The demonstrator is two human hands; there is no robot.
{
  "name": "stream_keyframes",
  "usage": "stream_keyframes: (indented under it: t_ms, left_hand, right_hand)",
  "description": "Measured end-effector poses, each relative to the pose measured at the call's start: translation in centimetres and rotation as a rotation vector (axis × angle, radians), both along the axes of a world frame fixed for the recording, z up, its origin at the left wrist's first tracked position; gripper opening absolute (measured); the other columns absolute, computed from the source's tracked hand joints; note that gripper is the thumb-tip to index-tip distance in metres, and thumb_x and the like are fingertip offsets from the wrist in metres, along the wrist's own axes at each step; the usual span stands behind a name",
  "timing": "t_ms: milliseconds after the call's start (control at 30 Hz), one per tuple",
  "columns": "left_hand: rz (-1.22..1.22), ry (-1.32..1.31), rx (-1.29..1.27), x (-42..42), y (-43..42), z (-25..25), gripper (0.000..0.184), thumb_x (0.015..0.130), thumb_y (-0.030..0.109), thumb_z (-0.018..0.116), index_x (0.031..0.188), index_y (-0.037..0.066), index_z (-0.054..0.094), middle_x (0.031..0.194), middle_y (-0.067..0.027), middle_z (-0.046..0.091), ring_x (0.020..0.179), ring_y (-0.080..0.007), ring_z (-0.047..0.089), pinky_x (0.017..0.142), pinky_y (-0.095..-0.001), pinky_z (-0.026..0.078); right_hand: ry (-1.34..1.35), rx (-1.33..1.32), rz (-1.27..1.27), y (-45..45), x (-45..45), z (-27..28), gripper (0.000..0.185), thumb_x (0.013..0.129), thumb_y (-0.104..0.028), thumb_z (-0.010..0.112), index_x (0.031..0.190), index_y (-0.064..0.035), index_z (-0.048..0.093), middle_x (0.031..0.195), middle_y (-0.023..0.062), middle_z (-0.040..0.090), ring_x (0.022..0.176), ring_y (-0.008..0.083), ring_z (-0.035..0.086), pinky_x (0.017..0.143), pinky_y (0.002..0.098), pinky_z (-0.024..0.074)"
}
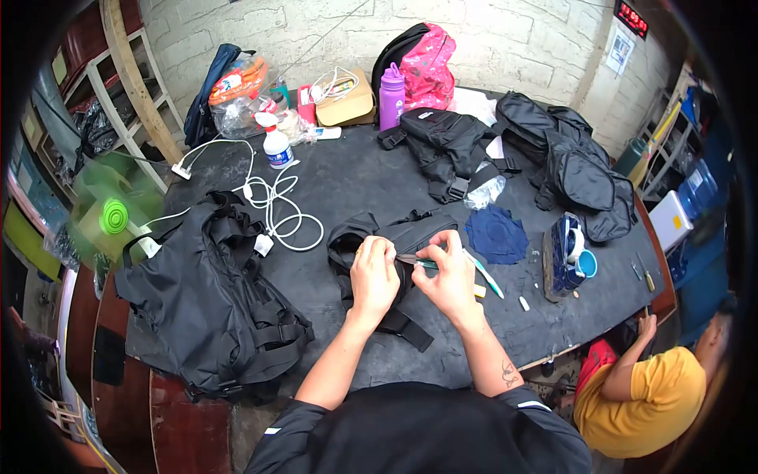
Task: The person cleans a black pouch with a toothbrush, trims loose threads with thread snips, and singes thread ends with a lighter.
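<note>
Both of my hands are raised over a black strapped bag [422,231] at the middle of the dark table. My left hand [374,272] has its fingers pinched together at the bag's edge; what lies between them is too small to make out. My right hand [447,272], just to the right, pinches a small teal-handled tool [426,263] whose thin tip points toward my left hand. A strap [407,328] of the bag hangs toward me below the hands. A white and teal tool [487,278] lies beside my right hand.
A large black backpack [213,308] lies left, near a coiled white cable [296,225] and green fan [114,216]. Behind stand a spray bottle [276,146] and purple bottle [391,99]. Right are blue cloth [497,235], black bags [576,170] and a person in yellow [655,395].
</note>
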State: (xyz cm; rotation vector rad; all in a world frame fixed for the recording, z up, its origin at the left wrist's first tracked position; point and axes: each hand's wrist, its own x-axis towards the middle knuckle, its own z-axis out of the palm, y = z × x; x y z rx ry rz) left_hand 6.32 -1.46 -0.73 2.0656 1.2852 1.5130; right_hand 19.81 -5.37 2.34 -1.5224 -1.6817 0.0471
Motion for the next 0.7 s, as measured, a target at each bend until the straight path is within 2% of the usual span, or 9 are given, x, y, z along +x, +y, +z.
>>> stream_keyframes:
  t_ms: [133, 200, 267, 333, 467, 533, 567, 700]
  left_hand:
    - [-0.001, -0.018, 0.018, 0.0, -0.1, -0.2, 0.004, 0.083, 0.001, 0.052, 0.084, -0.003, 0.052, 0.083, -0.0145, 0.055, 0.078, -0.0324, 0.057, 0.070, -0.0375, 0.046]
    - [-0.034, -0.104, -0.065, -0.6, -0.4, 0.2, 0.005, 0.085, 0.001, 0.051, 0.084, -0.003, 0.053, 0.081, -0.0136, 0.055, 0.073, -0.0281, 0.058, 0.066, -0.0346, 0.046]
    - [-0.118, -0.241, -0.176, -1.2, -0.3, 0.4, 0.008, 0.087, 0.001, 0.051, 0.088, -0.005, 0.056, 0.082, -0.0100, 0.058, 0.067, -0.0172, 0.060, 0.063, -0.0280, 0.048]
    - [-0.123, -0.222, -0.222, -1.6, -0.5, 0.9, 0.006, 0.085, 0.000, 0.054, 0.086, -0.005, 0.058, 0.081, -0.0092, 0.059, 0.068, -0.0163, 0.061, 0.064, -0.0271, 0.049]
    - [-0.179, -0.185, -0.207, -1.5, -0.7, 0.6, 0.003, 0.080, -0.003, 0.057, 0.082, -0.005, 0.058, 0.080, -0.0106, 0.058, 0.067, -0.0187, 0.060, 0.062, -0.0289, 0.048]
    - [-0.089, -0.072, -0.120, -1.3, -0.5, -0.1, 0.003, 0.077, -0.006, 0.057, 0.079, -0.006, 0.056, 0.080, -0.0129, 0.057, 0.068, -0.0239, 0.058, 0.062, -0.0319, 0.047]
    - [-0.080, -0.116, -0.067, -0.9, -0.5, -0.5, 0.005, 0.075, -0.007, 0.056, 0.078, -0.006, 0.054, 0.079, -0.0144, 0.055, 0.070, -0.0286, 0.056, 0.064, -0.0349, 0.045]
    - [-0.053, -0.163, -0.011, 0.1, -1.5, -0.5, 0.007, 0.077, -0.010, 0.051, 0.081, -0.005, 0.049, 0.079, -0.0141, 0.051, 0.071, -0.0299, 0.054, 0.065, -0.0358, 0.044]
  right_hand:
    - [-0.028, 0.012, 0.016, 0.2, 0.2, -0.3, 0.017, 0.062, -0.011, 0.068, 0.075, -0.0037, 0.062, 0.092, 0.0082, 0.050, 0.071, 0.0257, 0.058, 0.062, 0.0365, 0.0466]
    - [-0.027, 0.009, 0.011, 0.2, 0.3, -0.4, 0.018, 0.061, -0.011, 0.068, 0.076, -0.0040, 0.063, 0.091, 0.0084, 0.051, 0.073, 0.0258, 0.058, 0.062, 0.0359, 0.0468]
    - [0.023, -0.003, 0.018, 0.0, 0.6, -0.5, 0.017, 0.061, -0.011, 0.068, 0.076, -0.0041, 0.064, 0.091, 0.0083, 0.051, 0.073, 0.0254, 0.058, 0.062, 0.0354, 0.0468]
    - [0.011, -0.012, 0.016, -0.3, 0.7, -0.3, 0.017, 0.061, -0.012, 0.068, 0.076, -0.0041, 0.065, 0.091, 0.0080, 0.051, 0.072, 0.0250, 0.058, 0.062, 0.0349, 0.0470]
    - [0.017, -0.036, 0.029, -0.8, 0.5, -0.2, 0.017, 0.062, -0.013, 0.068, 0.076, -0.0038, 0.063, 0.090, 0.0077, 0.051, 0.071, 0.0253, 0.058, 0.063, 0.0358, 0.0468]
    - [0.015, -0.029, 0.042, -1.1, 0.3, 0.0, 0.017, 0.064, -0.014, 0.068, 0.075, -0.0037, 0.062, 0.090, 0.0077, 0.050, 0.071, 0.0261, 0.058, 0.063, 0.0372, 0.0467]
    - [0.009, -0.025, 0.038, -1.2, 0.3, -0.1, 0.017, 0.064, -0.014, 0.068, 0.076, -0.0035, 0.062, 0.090, 0.0077, 0.051, 0.071, 0.0259, 0.058, 0.064, 0.0370, 0.0468]
    - [0.004, 0.000, 0.024, -1.7, 0.1, 0.1, 0.020, 0.060, -0.012, 0.070, 0.077, -0.0029, 0.064, 0.087, 0.0077, 0.052, 0.071, 0.0253, 0.058, 0.062, 0.0359, 0.0465]
